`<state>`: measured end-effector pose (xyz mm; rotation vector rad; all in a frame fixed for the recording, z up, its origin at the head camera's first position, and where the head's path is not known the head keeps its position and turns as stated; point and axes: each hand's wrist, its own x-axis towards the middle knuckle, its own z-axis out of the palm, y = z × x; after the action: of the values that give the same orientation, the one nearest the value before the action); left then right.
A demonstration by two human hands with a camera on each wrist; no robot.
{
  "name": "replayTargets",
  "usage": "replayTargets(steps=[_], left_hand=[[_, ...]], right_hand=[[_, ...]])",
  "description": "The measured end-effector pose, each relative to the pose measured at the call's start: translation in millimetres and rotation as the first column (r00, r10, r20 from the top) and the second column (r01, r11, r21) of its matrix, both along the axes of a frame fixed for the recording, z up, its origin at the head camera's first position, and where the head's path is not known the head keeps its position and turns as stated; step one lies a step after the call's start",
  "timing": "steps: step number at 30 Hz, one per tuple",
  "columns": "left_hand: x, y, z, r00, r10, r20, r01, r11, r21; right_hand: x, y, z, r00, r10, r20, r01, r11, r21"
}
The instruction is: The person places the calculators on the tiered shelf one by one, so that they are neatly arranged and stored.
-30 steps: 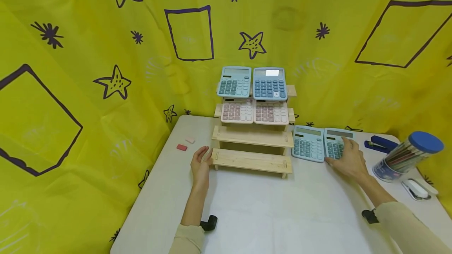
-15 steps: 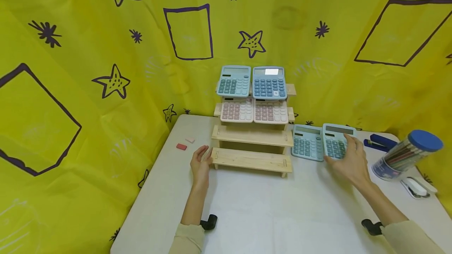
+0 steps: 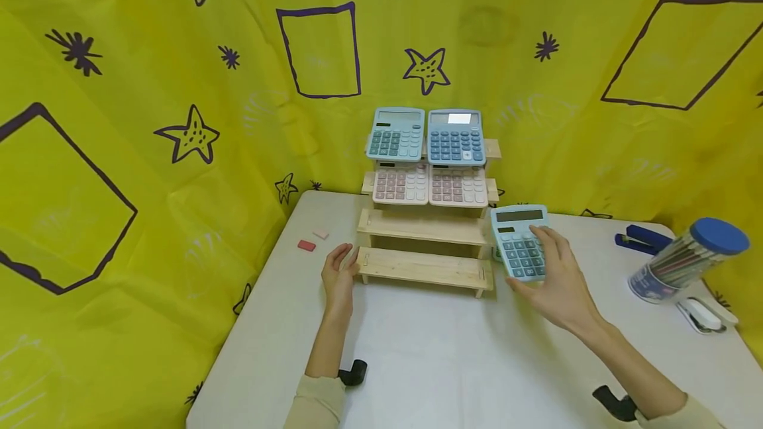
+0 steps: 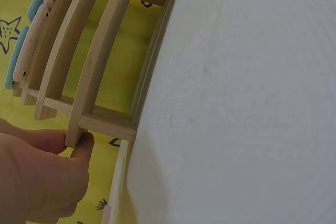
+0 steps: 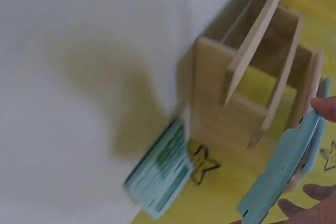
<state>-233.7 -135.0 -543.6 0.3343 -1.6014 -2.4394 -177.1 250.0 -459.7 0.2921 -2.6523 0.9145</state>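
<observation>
A four-step wooden rack (image 3: 426, 269) stands on the white table. My left hand (image 3: 338, 286) pinches the left end of its lowest board, thumb and finger on opposite faces in the left wrist view. My right hand (image 3: 563, 293) grips a light blue calculator (image 3: 520, 247) by its edges, raised and tilted beside the rack's right end. Below it on the table lies another light blue calculator (image 5: 161, 169), mostly hidden in the head view. Two blue calculators (image 3: 396, 134) rest on the top step and two pink calculators (image 3: 399, 187) on the step beneath. The two lower steps hold nothing.
To the right stand a clear tub of pencils (image 3: 685, 263) with a blue lid, a dark blue stapler (image 3: 642, 239) and a white stapler (image 3: 705, 316). Two small erasers (image 3: 306, 245) lie at the left. A yellow curtain (image 3: 250, 151) hangs behind the table.
My right hand has lifted the rightmost calculator off the table and carried it left, over the other one, towards the rack. My left hand has stayed at the rack's lowest board.
</observation>
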Motion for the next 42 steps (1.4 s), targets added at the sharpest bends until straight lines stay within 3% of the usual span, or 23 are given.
replayTargets(steps=[8,18,23,30,38,42], left_hand=[[-0.4,-2.2,-1.3,1.000,0.013,0.004,-0.013,1.000,0.002],[-1.0,-1.0,-3.9,1.000,0.005,0.008,-0.005,1.000,-0.029],[-2.1,-0.6,-3.4,1.000,0.023,0.010,-0.022,0.999,-0.029],[-3.8,0.7,-3.2,0.999,0.039,-0.008,-0.039,0.999,-0.013],[-4.1,0.7,-2.8,0.999,0.042,0.001,-0.042,0.999,-0.013],[-4.1,0.7,-2.5,0.999,0.040,0.016,-0.040,0.999,-0.014]], right_hand=[[0.0,-47.4,-2.2,0.989,0.144,-0.026,-0.143,0.989,0.031],[-12.2,-97.2,-10.8,0.977,0.200,-0.068,-0.190,0.973,0.132],[-22.1,-124.9,-9.1,0.976,0.199,-0.088,-0.184,0.971,0.153],[-31.6,-158.1,-7.0,0.981,0.193,-0.016,-0.189,0.970,0.151],[-46.9,-187.5,-6.3,0.990,0.140,0.033,-0.144,0.978,0.154],[-57.4,-202.5,-11.8,0.995,0.104,0.011,-0.104,0.976,0.190]])
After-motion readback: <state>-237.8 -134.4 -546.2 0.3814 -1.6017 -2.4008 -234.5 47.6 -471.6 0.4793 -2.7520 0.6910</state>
